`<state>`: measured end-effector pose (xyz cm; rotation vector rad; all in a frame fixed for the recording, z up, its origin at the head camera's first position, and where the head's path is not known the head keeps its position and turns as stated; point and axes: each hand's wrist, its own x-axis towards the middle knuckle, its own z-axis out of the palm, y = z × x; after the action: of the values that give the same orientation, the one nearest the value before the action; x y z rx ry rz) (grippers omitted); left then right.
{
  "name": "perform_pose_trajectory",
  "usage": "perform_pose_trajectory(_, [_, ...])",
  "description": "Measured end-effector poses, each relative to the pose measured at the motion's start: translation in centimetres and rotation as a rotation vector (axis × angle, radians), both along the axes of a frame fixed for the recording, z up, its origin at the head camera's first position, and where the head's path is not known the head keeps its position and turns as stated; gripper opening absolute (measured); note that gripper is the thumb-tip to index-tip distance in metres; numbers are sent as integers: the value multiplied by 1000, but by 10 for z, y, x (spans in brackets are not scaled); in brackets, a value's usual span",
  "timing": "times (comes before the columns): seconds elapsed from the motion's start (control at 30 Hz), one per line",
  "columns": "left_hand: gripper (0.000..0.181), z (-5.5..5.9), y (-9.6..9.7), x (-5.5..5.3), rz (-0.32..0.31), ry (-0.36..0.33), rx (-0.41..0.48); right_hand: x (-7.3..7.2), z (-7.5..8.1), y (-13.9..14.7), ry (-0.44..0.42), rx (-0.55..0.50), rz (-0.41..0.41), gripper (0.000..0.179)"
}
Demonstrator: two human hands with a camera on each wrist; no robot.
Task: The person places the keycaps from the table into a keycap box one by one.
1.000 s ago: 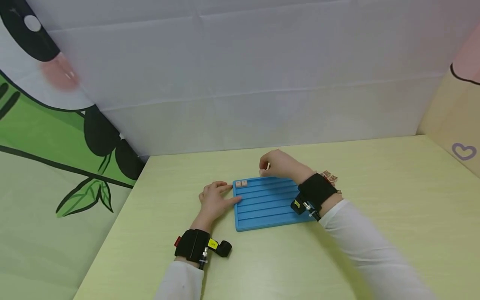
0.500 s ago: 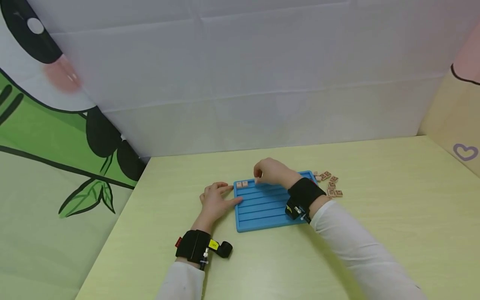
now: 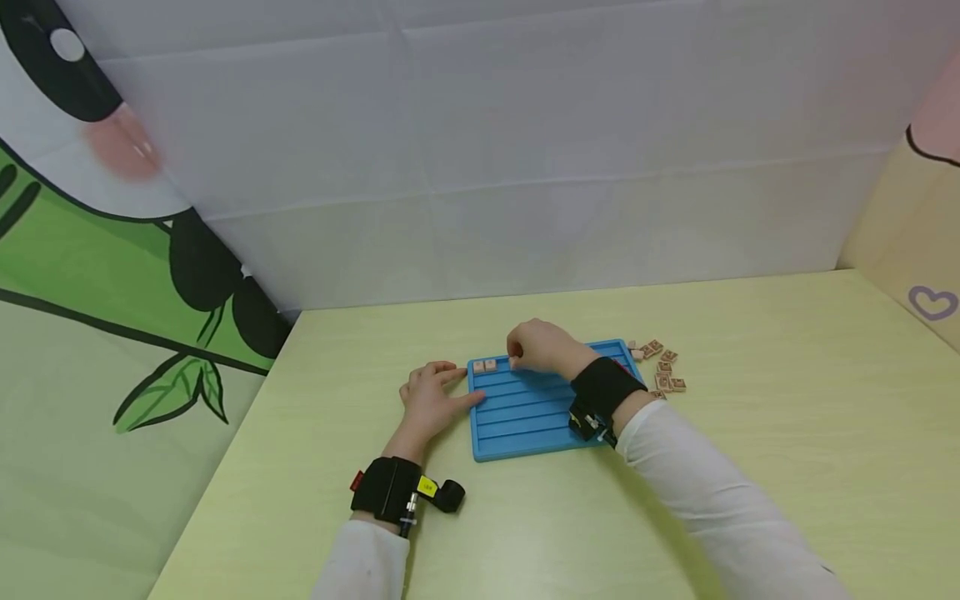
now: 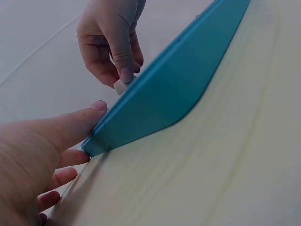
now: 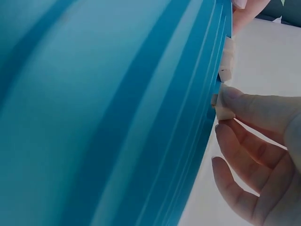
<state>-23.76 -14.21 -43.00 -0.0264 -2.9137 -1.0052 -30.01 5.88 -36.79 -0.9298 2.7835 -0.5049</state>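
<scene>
A blue ridged tray (image 3: 525,412) lies on the table, its rows running left to right. Two small wooden tiles (image 3: 484,366) sit side by side at the left end of its top row. My right hand (image 3: 547,346) pinches another tile (image 5: 225,106) between thumb and index finger at the top row, a short gap right of that pair. With its thumb resting on the left rim and its other fingers spread beside the top left corner, my left hand (image 3: 431,404) touches the tray. The right hand and wrist hide part of the tray's right side.
Several loose wooden tiles (image 3: 663,367) with dark markings lie right of the tray on the pale yellow table (image 3: 780,400). A white backdrop (image 3: 525,167) stands along the table's far edge. Each wrist wears a black strap (image 3: 386,487) with a small camera.
My right hand has moved left and down with its tile, from above the tray's far edge to its top row. The left hand has stayed at the left rim.
</scene>
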Motion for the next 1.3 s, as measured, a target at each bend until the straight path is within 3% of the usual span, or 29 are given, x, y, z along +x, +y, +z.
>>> perform_pose_trajectory(1.3, [57,4,1,3,-10,8,3,-3,-9,-18,116,80,-13,8])
